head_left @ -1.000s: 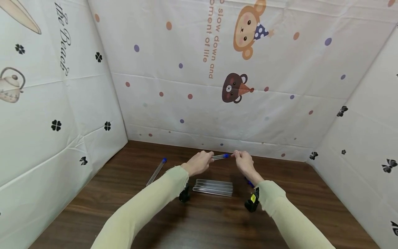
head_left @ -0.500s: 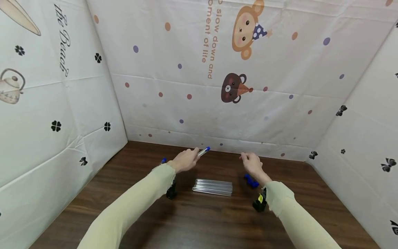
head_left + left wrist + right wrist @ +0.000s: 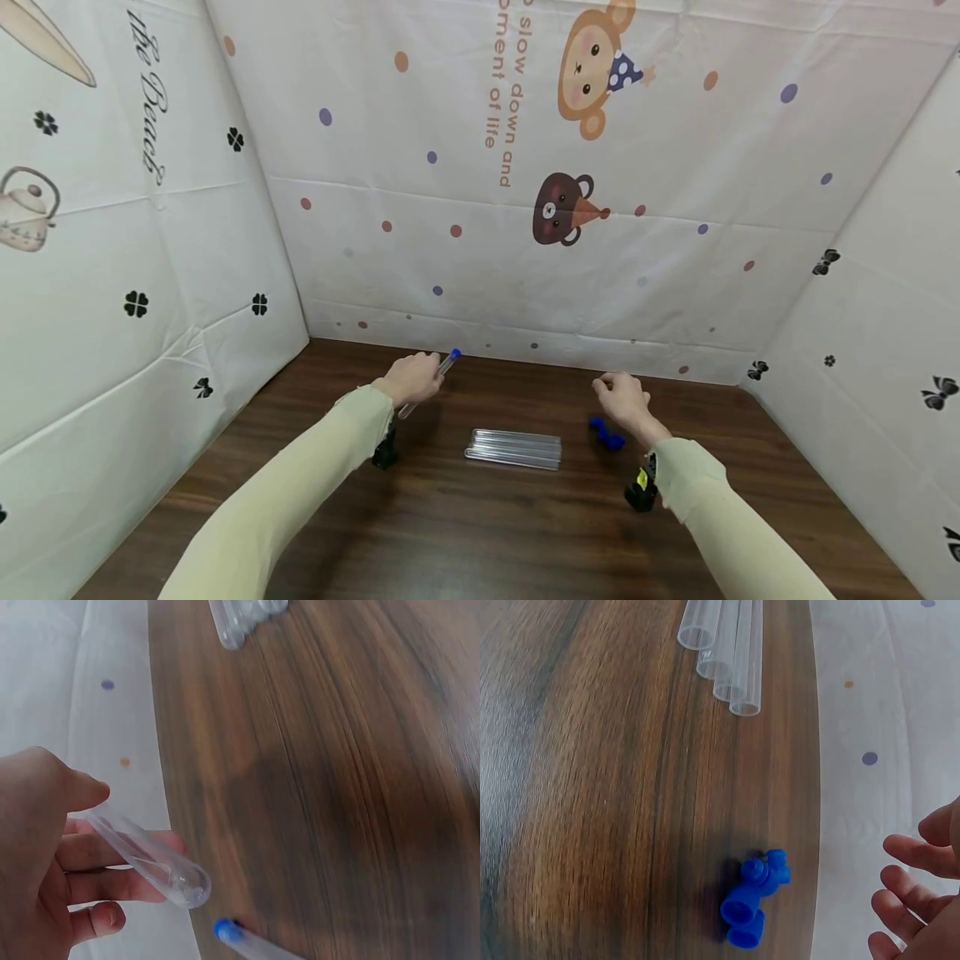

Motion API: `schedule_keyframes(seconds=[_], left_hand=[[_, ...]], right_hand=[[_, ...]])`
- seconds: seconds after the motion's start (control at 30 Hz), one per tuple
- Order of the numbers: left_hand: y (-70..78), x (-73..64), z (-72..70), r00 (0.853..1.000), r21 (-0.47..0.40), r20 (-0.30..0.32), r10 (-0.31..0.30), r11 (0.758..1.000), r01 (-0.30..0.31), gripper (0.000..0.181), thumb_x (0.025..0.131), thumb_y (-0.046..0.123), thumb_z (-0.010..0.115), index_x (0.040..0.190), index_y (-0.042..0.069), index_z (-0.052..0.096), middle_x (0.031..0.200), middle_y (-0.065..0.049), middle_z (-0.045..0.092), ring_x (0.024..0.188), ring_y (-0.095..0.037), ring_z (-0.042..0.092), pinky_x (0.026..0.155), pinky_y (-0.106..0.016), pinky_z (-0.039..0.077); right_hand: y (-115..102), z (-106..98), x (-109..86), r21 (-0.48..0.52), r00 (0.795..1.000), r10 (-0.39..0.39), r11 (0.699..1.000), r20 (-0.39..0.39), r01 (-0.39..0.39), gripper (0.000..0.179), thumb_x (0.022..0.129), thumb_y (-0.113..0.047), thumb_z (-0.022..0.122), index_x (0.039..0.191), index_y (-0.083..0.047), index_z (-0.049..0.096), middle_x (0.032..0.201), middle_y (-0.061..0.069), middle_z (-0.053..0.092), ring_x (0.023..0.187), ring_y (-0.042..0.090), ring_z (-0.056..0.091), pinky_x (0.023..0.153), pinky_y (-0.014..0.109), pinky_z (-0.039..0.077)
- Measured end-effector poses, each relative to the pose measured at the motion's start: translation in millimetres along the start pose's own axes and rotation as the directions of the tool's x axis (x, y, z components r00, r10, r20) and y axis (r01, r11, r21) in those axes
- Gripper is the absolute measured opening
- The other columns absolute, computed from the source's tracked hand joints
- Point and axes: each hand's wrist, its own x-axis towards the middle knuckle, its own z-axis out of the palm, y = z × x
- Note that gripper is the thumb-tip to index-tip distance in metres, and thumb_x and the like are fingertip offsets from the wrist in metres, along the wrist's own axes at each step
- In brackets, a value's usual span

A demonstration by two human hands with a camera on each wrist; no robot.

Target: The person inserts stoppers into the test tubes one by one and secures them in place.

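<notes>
My left hand [image 3: 411, 380] holds a clear test tube [image 3: 150, 859] between thumb and fingers. The tube's rounded end points toward the table in the left wrist view, and its blue cap [image 3: 455, 354] shows above my hand in the head view. Below it in the left wrist view lies another tube with a blue cap [image 3: 227, 930]. My right hand [image 3: 624, 398] hovers with loosely bent fingers [image 3: 919, 855] and nothing in them. Nearest to it is a small cluster of blue caps [image 3: 746, 904] on the table.
Several uncapped test tubes [image 3: 513, 450] lie side by side on the dark wooden table [image 3: 510, 533], their open ends to the right. A white printed cloth [image 3: 465, 267] hangs as walls behind and on both sides.
My left hand has moved left with the capped test tube, away from my right hand. The right hand has shifted slightly right, so the blue caps are now in full sight.
</notes>
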Motion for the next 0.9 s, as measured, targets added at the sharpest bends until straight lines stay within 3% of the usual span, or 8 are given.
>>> schedule_keyframes(seconds=[0.27, 0.47, 0.7, 0.9], left_hand=[[-25.0, -6.5, -0.5, 0.995, 0.009, 0.085, -0.059, 0.998, 0.059, 0.017, 0.094, 0.017, 0.056, 0.082, 0.006, 0.059, 0.074, -0.007, 0.058, 0.059, -0.017, 0.054, 0.053, -0.031, 0.046], [-36.8, -9.7, 0.8, 0.981, 0.011, 0.177, -0.083, 0.997, 0.082, 0.013, 0.093, 0.012, 0.059, 0.083, 0.004, 0.058, 0.078, -0.009, 0.055, 0.063, -0.018, 0.049, 0.06, -0.032, 0.043], [-41.8, -13.3, 3.1, 0.977, 0.044, 0.19, -0.098, 0.995, 0.092, 0.022, 0.087, 0.017, 0.072, 0.097, -0.001, 0.065, 0.092, -0.014, 0.064, 0.082, -0.025, 0.063, 0.076, -0.041, 0.054], [-46.6, -14.0, 9.0, 0.973, 0.033, 0.204, -0.111, 0.994, 0.107, 0.022, 0.083, 0.016, 0.075, 0.095, 0.0, 0.065, 0.089, -0.013, 0.064, 0.076, -0.023, 0.061, 0.072, -0.04, 0.054]], right_hand=[[5.9, -3.1, -1.1, -0.006, 1.0, 0.002, 1.0, 0.006, -0.002, 0.036, 0.099, -0.02, 0.044, 0.118, 0.003, 0.065, 0.114, 0.022, 0.066, 0.111, 0.041, 0.054, 0.089, 0.061, 0.03], [5.4, -3.3, -2.6, -0.019, 1.0, -0.004, 1.0, 0.009, 0.004, 0.033, 0.099, -0.019, 0.047, 0.114, 0.002, 0.067, 0.111, 0.022, 0.067, 0.107, 0.04, 0.056, 0.087, 0.06, 0.031], [6.3, -4.0, -5.2, -0.047, 1.0, 0.001, 0.999, 0.027, 0.0, 0.032, 0.098, -0.018, 0.046, 0.112, 0.001, 0.068, 0.106, 0.019, 0.069, 0.103, 0.038, 0.058, 0.087, 0.06, 0.031], [6.8, -4.9, -5.6, -0.061, 0.999, -0.005, 0.998, 0.033, 0.007, 0.033, 0.098, -0.018, 0.046, 0.113, 0.001, 0.067, 0.108, 0.019, 0.068, 0.102, 0.039, 0.057, 0.085, 0.059, 0.031]])
